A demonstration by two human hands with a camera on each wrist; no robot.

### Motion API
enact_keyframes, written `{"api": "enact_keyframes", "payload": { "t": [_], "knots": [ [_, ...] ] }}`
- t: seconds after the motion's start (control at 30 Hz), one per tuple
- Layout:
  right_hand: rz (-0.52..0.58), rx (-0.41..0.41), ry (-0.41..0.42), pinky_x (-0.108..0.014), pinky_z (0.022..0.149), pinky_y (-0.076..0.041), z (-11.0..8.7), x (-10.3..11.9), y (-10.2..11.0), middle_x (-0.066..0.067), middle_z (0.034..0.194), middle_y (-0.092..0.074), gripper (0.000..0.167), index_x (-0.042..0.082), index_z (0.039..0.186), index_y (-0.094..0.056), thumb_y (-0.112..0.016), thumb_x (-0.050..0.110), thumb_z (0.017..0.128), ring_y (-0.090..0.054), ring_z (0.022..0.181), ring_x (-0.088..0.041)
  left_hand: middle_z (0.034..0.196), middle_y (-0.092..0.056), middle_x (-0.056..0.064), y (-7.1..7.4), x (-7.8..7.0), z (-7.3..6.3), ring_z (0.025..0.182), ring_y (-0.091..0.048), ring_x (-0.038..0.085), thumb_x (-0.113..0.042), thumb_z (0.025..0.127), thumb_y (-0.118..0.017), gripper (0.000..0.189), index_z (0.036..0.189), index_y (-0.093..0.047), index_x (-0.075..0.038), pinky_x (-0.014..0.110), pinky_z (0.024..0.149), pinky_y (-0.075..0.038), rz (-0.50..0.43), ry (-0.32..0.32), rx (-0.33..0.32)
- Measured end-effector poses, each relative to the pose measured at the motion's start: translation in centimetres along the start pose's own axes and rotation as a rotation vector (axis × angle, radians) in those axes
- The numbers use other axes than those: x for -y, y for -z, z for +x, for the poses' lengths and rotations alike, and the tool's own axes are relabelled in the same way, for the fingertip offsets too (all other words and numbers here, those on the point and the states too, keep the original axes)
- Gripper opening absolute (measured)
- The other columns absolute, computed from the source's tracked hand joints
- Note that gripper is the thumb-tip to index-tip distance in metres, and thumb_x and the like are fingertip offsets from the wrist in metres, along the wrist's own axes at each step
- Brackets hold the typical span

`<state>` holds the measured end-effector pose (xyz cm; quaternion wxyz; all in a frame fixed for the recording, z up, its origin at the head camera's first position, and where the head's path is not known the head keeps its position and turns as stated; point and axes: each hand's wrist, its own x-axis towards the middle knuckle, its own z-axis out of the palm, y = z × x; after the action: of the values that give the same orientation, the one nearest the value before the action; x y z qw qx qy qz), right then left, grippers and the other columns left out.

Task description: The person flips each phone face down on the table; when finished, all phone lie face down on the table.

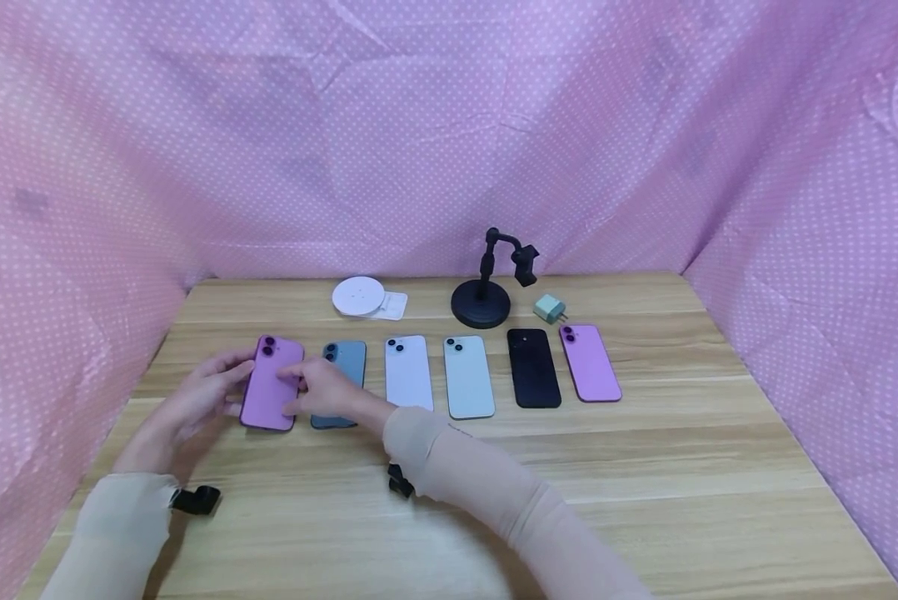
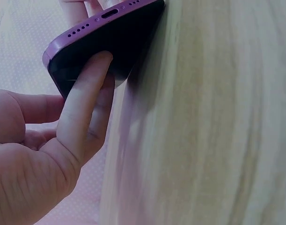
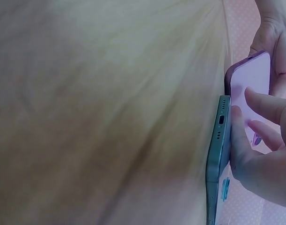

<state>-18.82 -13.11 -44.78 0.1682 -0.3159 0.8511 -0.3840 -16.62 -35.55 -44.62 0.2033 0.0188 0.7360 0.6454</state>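
Note:
At the left of the table, my left hand (image 1: 207,393) grips a purple phone (image 1: 271,383), camera side up. In the left wrist view its fingers (image 2: 84,105) reach under the dark screen, and the phone is tilted off the wood. My right hand (image 1: 327,390) reaches across from the right, over a blue-grey phone (image 1: 353,360) lying flat. Its extended fingers (image 3: 269,105) are at the purple phone's back in the right wrist view; whether all of them touch it I cannot tell.
Further right lie a lavender phone (image 1: 408,375), a pale green phone (image 1: 469,379), a black phone (image 1: 535,371) and another purple phone (image 1: 592,364). Behind them are a white round charging pad (image 1: 358,296), a black phone stand (image 1: 481,304) and a green plug adapter (image 1: 549,308). Pink dotted cloth surrounds the table.

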Motion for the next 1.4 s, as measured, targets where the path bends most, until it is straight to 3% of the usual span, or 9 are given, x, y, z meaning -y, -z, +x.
{"api": "enact_keyframes", "payload": {
  "t": [0.13,0.5,0.7,0.83,1.13,1.4],
  "knots": [
    [-0.033,-0.033,-0.02,-0.005,0.076,-0.045,0.2,0.0,-0.2,-0.003,0.127,-0.064,0.055,0.008,0.138,-0.063,-0.082,0.011,0.087,-0.058,0.1,-0.005,0.11,-0.066,-0.002,0.0,0.5,0.1,0.098,-0.068,0.015,-0.022,0.112,-0.04,0.062,0.155,-0.012,0.013,0.042,0.081,-0.062,0.002,0.004,0.006],
    [-0.141,-0.086,-0.076,-0.004,0.082,-0.042,0.5,0.7,-0.7,0.0,0.134,-0.062,0.052,0.012,0.134,-0.067,-0.084,0.012,0.085,-0.056,0.111,-0.003,0.108,-0.065,0.005,-0.1,0.6,0.0,0.093,-0.068,0.015,-0.016,0.112,-0.037,0.056,0.152,-0.015,0.017,0.04,0.079,-0.062,0.044,0.049,-0.023],
    [-0.184,-0.082,-0.095,-0.007,0.092,-0.042,0.5,1.1,-0.8,0.003,0.134,-0.061,0.051,0.014,0.134,-0.067,-0.084,0.017,0.087,-0.054,0.118,-0.003,0.112,-0.065,0.016,0.3,0.3,-0.2,0.092,-0.067,0.016,-0.015,0.111,-0.038,0.053,0.149,-0.022,0.019,0.035,0.076,-0.061,0.223,0.068,-0.032],
    [-0.209,-0.079,-0.104,-0.01,0.098,-0.042,0.6,1.3,-1.0,0.004,0.133,-0.062,0.048,0.014,0.133,-0.068,-0.082,0.018,0.088,-0.054,0.121,-0.004,0.108,-0.065,0.014,0.7,0.4,-0.2,0.088,-0.065,0.016,-0.013,0.11,-0.04,0.051,0.147,-0.028,0.019,0.033,0.071,-0.061,0.304,0.082,-0.05],
    [-0.269,-0.081,-0.141,-0.011,0.099,-0.041,0.9,1.8,-1.2,0.006,0.132,-0.062,0.044,0.017,0.129,-0.071,-0.082,0.016,0.087,-0.054,0.121,-0.003,0.104,-0.063,0.015,0.8,0.9,-0.6,0.083,-0.063,0.015,-0.006,0.105,-0.053,0.05,0.143,-0.034,0.02,0.035,0.073,-0.063,0.304,0.092,-0.08],
    [-0.332,-0.078,-0.145,-0.012,0.104,-0.037,0.9,1.6,-1.1,0.007,0.132,-0.063,0.043,0.018,0.128,-0.072,-0.082,0.015,0.086,-0.051,0.125,-0.003,0.105,-0.063,0.016,0.2,1.1,0.0,0.083,-0.063,0.016,-0.005,0.103,-0.056,0.051,0.144,-0.035,0.019,0.035,0.072,-0.063,0.309,0.076,-0.099]
  ]
}}
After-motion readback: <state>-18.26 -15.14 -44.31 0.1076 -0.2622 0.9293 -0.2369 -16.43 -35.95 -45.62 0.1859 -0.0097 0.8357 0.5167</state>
